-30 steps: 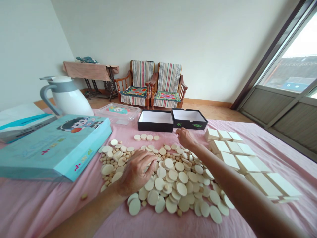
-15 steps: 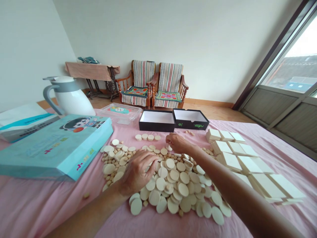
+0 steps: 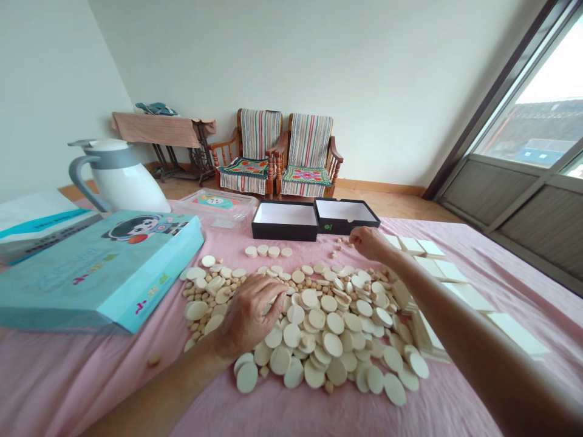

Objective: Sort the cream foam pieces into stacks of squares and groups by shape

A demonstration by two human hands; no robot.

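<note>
The person's left hand (image 3: 248, 315) rests on a heaped spread of pale wooden discs (image 3: 314, 334) mixed with small round wooden pegs (image 3: 200, 303), its fingers curled and drawn together over the discs; whether that grip clamps anything cannot be told. The right hand (image 3: 368, 243) reaches past the far edge of the heap, its grip pinched together just beside a small cluster of pegs (image 3: 340, 246), and what it may hold is hidden. The heap lies on a pink sheet (image 3: 91, 382), with one loose peg (image 3: 153, 360) off to its left. Beyond it stand four discs (image 3: 268, 251) in a short row, in front of two open black box halves: a base (image 3: 285, 221) and a lid (image 3: 346, 215), both with white linings showing. At least seven flat cream rectangular pieces (image 3: 469, 297) lie to the right, partly behind the right forearm. On the left lie one large blue printed box (image 3: 102, 273) and a white-and-blue packet (image 3: 40, 224). Behind them stand one clear plastic tub (image 3: 214, 206) holding a pink printed card and one white jug (image 3: 122, 182) with a grey handle. Two wooden armchairs (image 3: 286, 155) with striped covers stand against the far wall.
</note>
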